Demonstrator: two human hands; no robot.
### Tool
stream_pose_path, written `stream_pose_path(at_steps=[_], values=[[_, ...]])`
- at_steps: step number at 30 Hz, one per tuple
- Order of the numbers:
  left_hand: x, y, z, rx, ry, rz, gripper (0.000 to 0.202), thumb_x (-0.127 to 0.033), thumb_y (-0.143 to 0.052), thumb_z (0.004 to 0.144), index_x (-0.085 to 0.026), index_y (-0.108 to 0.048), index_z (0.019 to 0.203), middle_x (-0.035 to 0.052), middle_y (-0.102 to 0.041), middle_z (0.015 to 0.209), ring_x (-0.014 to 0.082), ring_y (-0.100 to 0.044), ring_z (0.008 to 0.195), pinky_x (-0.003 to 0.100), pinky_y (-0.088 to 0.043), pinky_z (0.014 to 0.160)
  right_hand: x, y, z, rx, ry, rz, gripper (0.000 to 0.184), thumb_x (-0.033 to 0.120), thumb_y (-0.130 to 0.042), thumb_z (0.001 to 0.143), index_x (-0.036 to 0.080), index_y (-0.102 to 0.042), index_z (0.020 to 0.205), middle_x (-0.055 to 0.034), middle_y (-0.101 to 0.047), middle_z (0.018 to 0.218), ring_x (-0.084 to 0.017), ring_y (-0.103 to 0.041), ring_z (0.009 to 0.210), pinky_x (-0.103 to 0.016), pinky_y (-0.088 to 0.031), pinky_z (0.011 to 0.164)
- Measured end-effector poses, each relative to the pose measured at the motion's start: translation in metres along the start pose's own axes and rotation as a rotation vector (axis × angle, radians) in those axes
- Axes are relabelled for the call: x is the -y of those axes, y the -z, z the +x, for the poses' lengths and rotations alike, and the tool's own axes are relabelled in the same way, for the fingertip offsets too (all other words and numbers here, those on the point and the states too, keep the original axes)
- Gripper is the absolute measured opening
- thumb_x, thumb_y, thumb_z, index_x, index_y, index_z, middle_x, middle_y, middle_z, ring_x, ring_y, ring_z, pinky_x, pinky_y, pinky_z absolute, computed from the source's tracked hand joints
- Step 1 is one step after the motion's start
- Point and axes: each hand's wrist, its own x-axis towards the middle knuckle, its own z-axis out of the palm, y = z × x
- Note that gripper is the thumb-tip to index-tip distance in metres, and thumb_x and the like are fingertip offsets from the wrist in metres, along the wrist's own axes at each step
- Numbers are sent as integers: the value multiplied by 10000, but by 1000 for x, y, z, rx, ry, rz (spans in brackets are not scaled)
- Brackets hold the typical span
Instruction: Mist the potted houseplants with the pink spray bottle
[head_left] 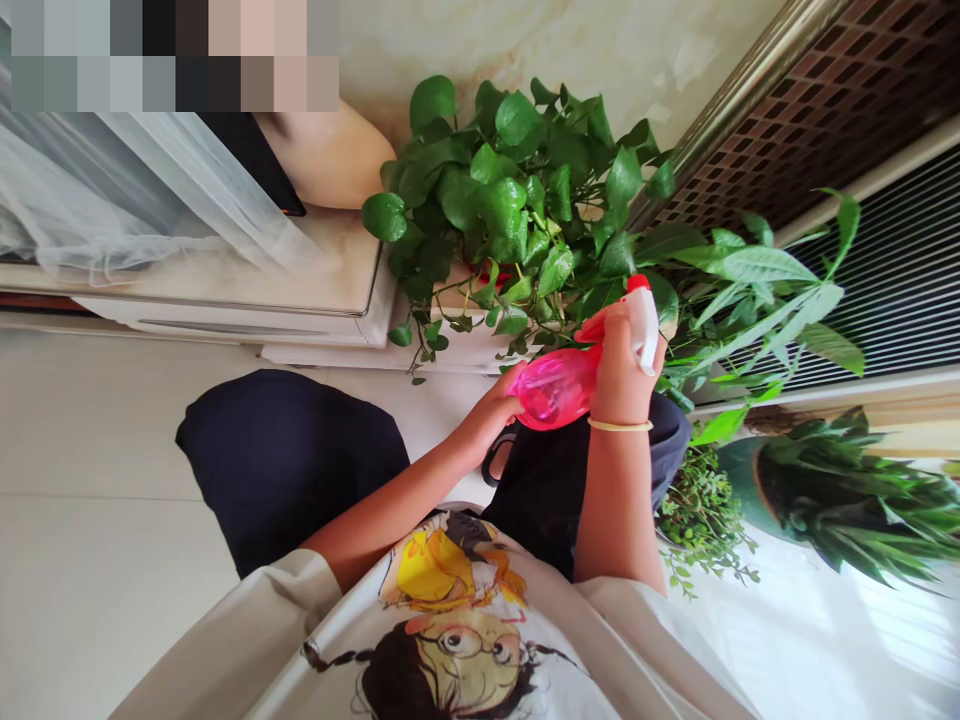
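Note:
A pink translucent spray bottle (555, 385) with a white and red trigger head is held in front of me. My right hand (621, 365) is wrapped round its neck and trigger, a thin band on the wrist. My left hand (499, 405) cups the bottle's base from the left. The nozzle points toward a leafy green potted plant (510, 205) standing just beyond the bottle.
A long-leaved plant (757, 290) and a dark green pot (739, 480) with spiky foliage stand at the right. A small-leaved plant (701, 520) sits by my right arm. A pale marble ledge (225, 285) with a sheer curtain lies left; another person's leg shows behind it.

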Motion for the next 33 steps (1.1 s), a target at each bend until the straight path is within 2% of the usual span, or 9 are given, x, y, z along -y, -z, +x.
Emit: stream_pose_path(at_steps=[6, 9, 14, 19, 23, 26, 29, 33], values=[[-4, -4, -2, -2, 20, -1, 892, -214, -542, 668, -184, -445, 1555, 8, -592, 832, 133, -371, 675, 270, -298, 647, -12, 9, 6, 8, 1, 29, 340, 542, -531, 935, 235, -674, 918, -12, -654, 775, -188, -665, 717, -387, -561, 672], [-5, -7, -2, 7, 18, -11, 877, -206, -544, 675, -178, -450, 1546, 5, -576, 814, 135, -371, 680, 267, -307, 655, -13, 11, 9, -1, -33, 47, 328, 528, -546, 930, 233, -677, 987, -11, -664, 786, -179, -666, 699, -369, -556, 657], [-5, -7, 1, 22, -12, -17, 863, -199, -527, 667, -169, -476, 1528, -16, -532, 750, 127, -375, 659, 257, -306, 632, -18, 15, 10, 5, -54, 38, 374, 560, -511, 934, 219, -665, 917, -30, -660, 781, -190, -663, 707, -356, -532, 629], [1, -1, 3, 23, -18, -49, 831, -191, -508, 658, -204, -526, 1489, -15, -571, 793, 111, -424, 668, 239, -350, 656, -6, 12, 11, 71, -7, -21, 395, 556, -467, 953, 218, -658, 883, -39, -670, 840, -199, -673, 821, -375, -551, 727], [4, 4, 2, 25, -39, -80, 840, -197, -529, 663, -238, -507, 1502, -6, -615, 853, 107, -473, 691, 240, -369, 672, 12, 1, 11, 111, 31, -34, 346, 483, -518, 953, 220, -635, 761, -26, -661, 751, -183, -638, 718, -361, -527, 687], [5, 10, 1, -4, -78, -93, 813, -206, -546, 664, -243, -523, 1476, 8, -648, 947, 111, -502, 728, 247, -382, 690, 23, -8, 10, 116, 18, -12, 378, 447, -521, 958, 223, -589, 661, -12, -612, 639, -166, -589, 626, -357, -514, 669], [7, 14, 1, -11, -103, -85, 779, -217, -552, 669, -230, -538, 1447, 1, -639, 897, 113, -507, 708, 257, -389, 699, 31, -14, 8, 144, -2, 11, 351, 432, -530, 956, 220, -619, 691, -19, -638, 670, -168, -611, 655, -370, -536, 721], [13, 18, 0, -12, -68, -103, 812, -216, -547, 674, -217, -484, 1483, -14, -609, 818, 115, -528, 679, 270, -402, 709, 37, -20, 5, 244, 51, -27, 331, 460, -545, 947, 223, -649, 740, -26, -695, 762, -182, -656, 759, -378, -552, 797]])
